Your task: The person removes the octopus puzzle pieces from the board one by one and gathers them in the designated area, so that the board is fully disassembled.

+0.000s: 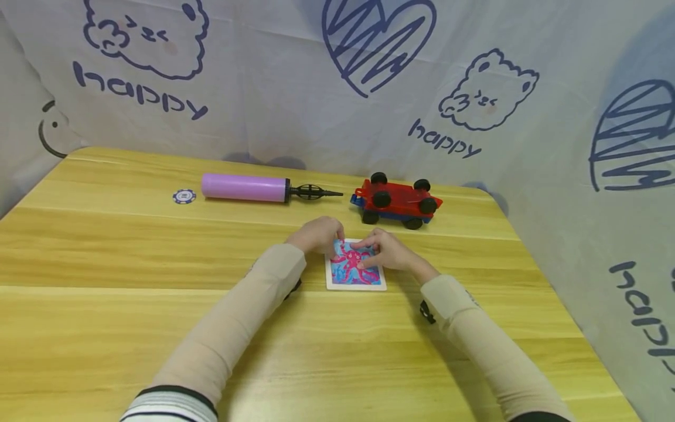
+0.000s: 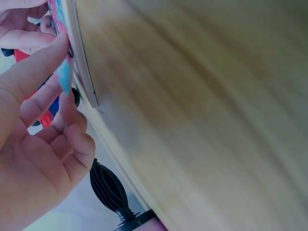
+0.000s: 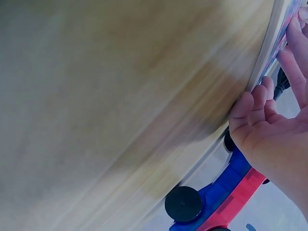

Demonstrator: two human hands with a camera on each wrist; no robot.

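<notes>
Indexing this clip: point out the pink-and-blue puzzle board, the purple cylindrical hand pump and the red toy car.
pink-and-blue puzzle board (image 1: 364, 278), head view, lower picture area.
purple cylindrical hand pump (image 1: 244, 187), head view, barrel middle.
red toy car (image 1: 402, 199), head view, red top.

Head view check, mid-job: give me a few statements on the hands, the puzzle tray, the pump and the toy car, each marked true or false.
1. Both hands, left hand and right hand, touch the puzzle tray. True.
2. The pump is green. False: it is purple with a black nozzle.
3. The toy car stands beyond the tray. True.
4. The poker chip lies on the tray. False: it lies left of the pump, on the table.
</notes>
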